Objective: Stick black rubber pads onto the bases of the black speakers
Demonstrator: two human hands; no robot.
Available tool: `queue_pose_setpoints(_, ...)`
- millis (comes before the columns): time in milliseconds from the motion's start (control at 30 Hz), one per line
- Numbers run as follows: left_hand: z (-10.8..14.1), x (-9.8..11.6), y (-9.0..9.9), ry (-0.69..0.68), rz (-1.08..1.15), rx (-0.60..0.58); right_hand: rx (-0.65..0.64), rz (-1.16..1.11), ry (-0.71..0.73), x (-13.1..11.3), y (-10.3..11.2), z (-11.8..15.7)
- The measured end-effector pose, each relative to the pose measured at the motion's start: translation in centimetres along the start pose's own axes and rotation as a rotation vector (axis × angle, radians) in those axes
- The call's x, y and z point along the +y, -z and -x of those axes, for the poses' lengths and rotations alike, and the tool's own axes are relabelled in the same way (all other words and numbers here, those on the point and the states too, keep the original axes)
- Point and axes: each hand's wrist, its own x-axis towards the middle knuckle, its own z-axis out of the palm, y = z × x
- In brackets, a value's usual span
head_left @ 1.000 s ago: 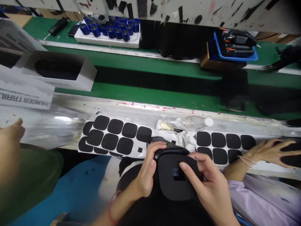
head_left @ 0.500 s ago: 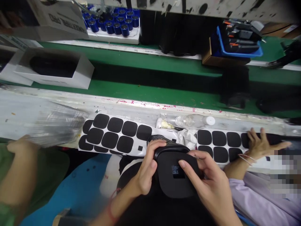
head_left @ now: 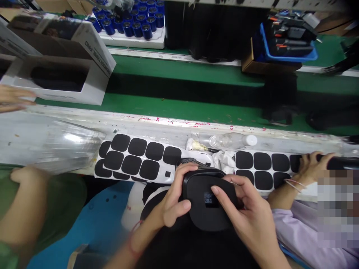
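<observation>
My left hand (head_left: 175,205) is closed around the side of a black device (head_left: 193,163) with a perforated grille, held close to my body. In my right hand (head_left: 249,211), pinched between thumb and fingers, is a black rounded-square pad (head_left: 202,220). The pad lies over the device's end face, its right side lifted a little by the fingers. Through its square cutout a printed label (head_left: 208,198) shows. Just beyond the hands lie sheets of similar black pads, one on the left (head_left: 137,147) and one on the right (head_left: 243,160).
A clear plastic bottle (head_left: 231,141) lies behind the device. Clear plastic sleeves (head_left: 73,145) are at left. Across the green belt (head_left: 168,84) stand an open white box (head_left: 97,82), blue cylinders (head_left: 127,28) and a blue tray (head_left: 294,58). Co-workers' hands are at right (head_left: 312,164) and left (head_left: 14,98).
My hands keep their hold, with the pad shifted slightly up and left. At left, a co-worker's hand has appeared by the white box. The right co-worker's fingers have curled in.
</observation>
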Motion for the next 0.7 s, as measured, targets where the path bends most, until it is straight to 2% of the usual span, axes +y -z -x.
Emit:
queue_pose_setpoints(100, 0.08, 0.42, 0.44, 0.042, 0.002, -0.064, 0.012, 0.015, 0.004, -0.1, -0.1, -0.09)
queue_pose_setpoints(267, 0.12, 0.71, 0.58, 0.045, -0.01, -0.091, 0.016, 0.045, 0.026, -0.2, -0.16, 0.03)
queue_pose_setpoints(500, -0.11, 0.61, 0.73, 0.027, -0.004, -0.084, 0.045, 0.06, 0.045, -0.43, -0.37, 0.08)
queue_pose_setpoints(700, -0.28, -0.1, 0.47, 0.014, -0.003, -0.018, 0.042, 0.057, 0.046, -0.5, -0.33, 0.12)
